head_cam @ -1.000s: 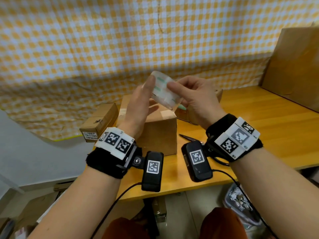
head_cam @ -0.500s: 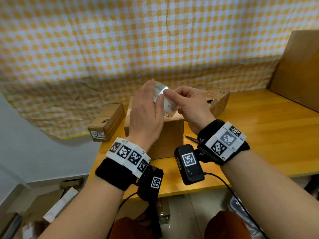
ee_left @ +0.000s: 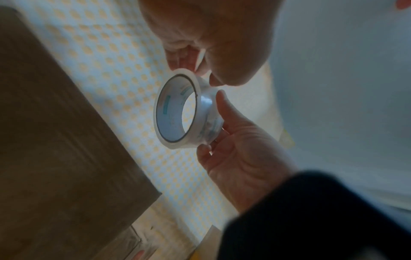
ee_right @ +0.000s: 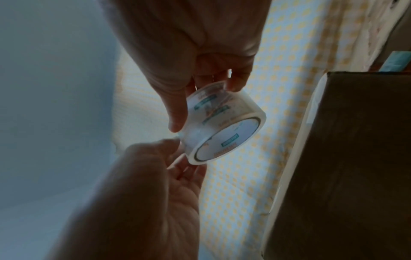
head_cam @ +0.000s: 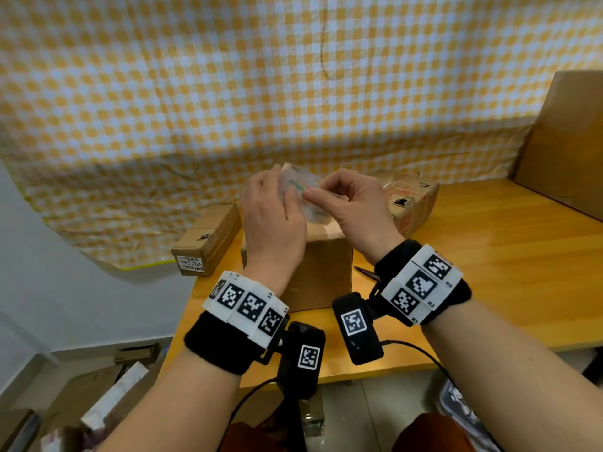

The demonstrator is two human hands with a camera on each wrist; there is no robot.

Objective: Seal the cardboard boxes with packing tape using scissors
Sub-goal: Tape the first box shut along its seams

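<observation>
Yellow/white checked cloth (head_cam: 228,93) hangs behind the wooden tabletop (head_cam: 489,272), w/ a grey wall (head_cam: 65,288) to its left. Big cardboard sheet (head_cam: 567,141) leans upright at the far right of the tabletop. On the floor lower left: flat cardboard scraps (head_cam: 107,396), and a bin w/ stuff in it (head_cam: 463,409) lower right, contents too blurry to tell.

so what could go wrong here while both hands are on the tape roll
1. The right hand pinches at the edge of the clear tape roll; the loose end is hard to see, so it could be lost or split.
2. The scissors lie half hidden behind the right wrist, awkward to reach once tape is pulled.
3. The left hand grips the roll only by its rim and may slip.
</observation>
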